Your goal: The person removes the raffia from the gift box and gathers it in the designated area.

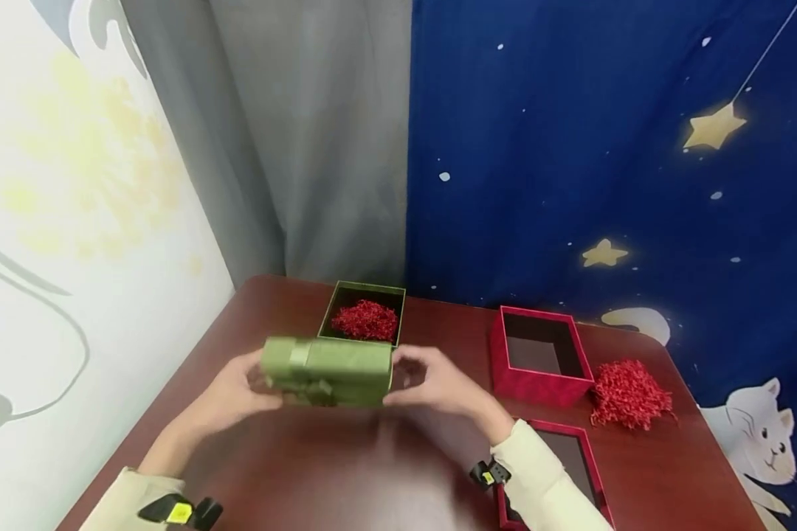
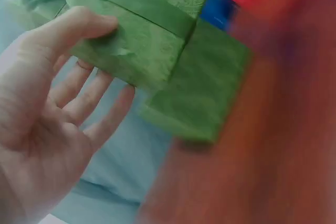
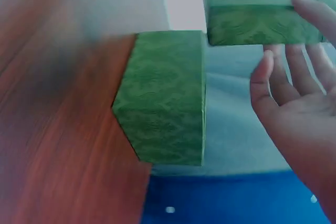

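Both hands hold a green box lid (image 1: 345,372) with a ribbon bow, tilted in the air in front of the green box (image 1: 401,313). That box stands on the table with red shredded paper (image 1: 365,321) inside. My left hand (image 1: 229,394) grips the lid's left end, and in the left wrist view its thumb (image 2: 100,26) lies on the patterned face near the bow. At the right end, my right hand (image 1: 441,387) holds the lid between thumb and fingers. The lid hides the lower front of the green box in the head view.
On the right of the brown table (image 1: 292,472) stands an open red box (image 1: 538,383). A heap of red shredded paper (image 1: 631,394) lies beside it. A red lid (image 1: 591,464) lies inside up, partly under my right sleeve. Curtains hang behind the table.
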`<state>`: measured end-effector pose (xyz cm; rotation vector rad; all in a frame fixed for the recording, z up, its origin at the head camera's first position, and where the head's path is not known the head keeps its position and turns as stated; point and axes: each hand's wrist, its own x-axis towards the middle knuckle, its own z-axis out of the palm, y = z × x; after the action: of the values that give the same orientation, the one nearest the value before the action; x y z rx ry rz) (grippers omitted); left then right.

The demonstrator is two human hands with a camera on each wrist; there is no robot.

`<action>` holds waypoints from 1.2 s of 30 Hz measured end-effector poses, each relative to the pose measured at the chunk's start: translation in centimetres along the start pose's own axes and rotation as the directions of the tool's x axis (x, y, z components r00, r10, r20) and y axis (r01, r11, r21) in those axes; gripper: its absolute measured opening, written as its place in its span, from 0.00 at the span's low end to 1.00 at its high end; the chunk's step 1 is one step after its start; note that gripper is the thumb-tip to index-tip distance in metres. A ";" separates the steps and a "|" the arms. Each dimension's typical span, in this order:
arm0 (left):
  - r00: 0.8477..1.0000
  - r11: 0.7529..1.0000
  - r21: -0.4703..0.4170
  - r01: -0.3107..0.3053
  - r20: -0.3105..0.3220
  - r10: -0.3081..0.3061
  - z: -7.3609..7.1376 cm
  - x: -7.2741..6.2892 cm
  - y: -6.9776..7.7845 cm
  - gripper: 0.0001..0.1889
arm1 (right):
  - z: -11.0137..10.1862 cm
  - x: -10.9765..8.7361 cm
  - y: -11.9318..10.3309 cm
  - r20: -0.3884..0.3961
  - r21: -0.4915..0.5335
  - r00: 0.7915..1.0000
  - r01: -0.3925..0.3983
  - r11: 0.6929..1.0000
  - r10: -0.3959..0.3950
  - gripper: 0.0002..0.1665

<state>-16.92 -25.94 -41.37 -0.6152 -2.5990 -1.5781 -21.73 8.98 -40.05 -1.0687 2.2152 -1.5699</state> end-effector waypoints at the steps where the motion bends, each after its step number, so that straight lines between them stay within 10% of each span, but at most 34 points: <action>1: 0.996 0.995 0.065 -0.077 0.042 0.075 0.1 -0.4 -0.3 0.26 | 0.3 -0.1 -0.1 0.062 -0.110 0.997 0.044 0.993 -0.037 0.18; 3: 0.964 0.932 0.251 -0.261 0.121 0.237 0.5 -1.0 -0.8 0.20 | 1.1 -0.2 -0.2 0.176 -0.342 0.978 0.165 0.925 -0.110 0.16; 6: 0.867 0.716 0.494 -0.494 0.219 0.447 1.6 -1.5 -1.9 0.19 | 2.4 -0.4 0.4 0.300 -0.593 0.943 0.302 0.746 -0.144 0.15; 8: 0.819 0.590 0.587 -0.554 0.260 0.511 2.4 -1.8 -2.7 0.18 | 3.2 -0.7 1.0 0.345 -0.688 0.931 0.336 0.643 -0.118 0.15; 11: 0.787 0.507 0.631 -0.587 0.298 0.540 3.5 -2.0 -3.9 0.18 | 4.0 -1.1 1.9 0.373 -0.759 0.926 0.343 0.553 -0.062 0.16; 17: 0.764 0.448 0.644 -0.620 0.365 0.533 4.6 -2.3 -4.9 0.22 | 5.0 -1.7 3.3 0.379 -0.802 0.924 0.355 0.481 -0.049 0.17; 30: 0.712 0.358 0.647 -0.673 0.439 0.548 4.4 -2.4 -4.4 0.14 | 4.8 -2.1 2.7 0.390 -0.779 0.921 0.328 0.534 0.004 0.14; 36: 0.746 0.444 0.631 -0.637 0.358 0.561 3.9 -0.7 -2.4 0.15 | 2.0 -1.0 1.0 0.279 -0.708 0.960 0.230 0.668 -0.035 0.13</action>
<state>-16.46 -23.78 -45.44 -1.3198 -2.3089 -0.2382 -20.35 8.38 -41.95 -1.5455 2.6790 -0.4544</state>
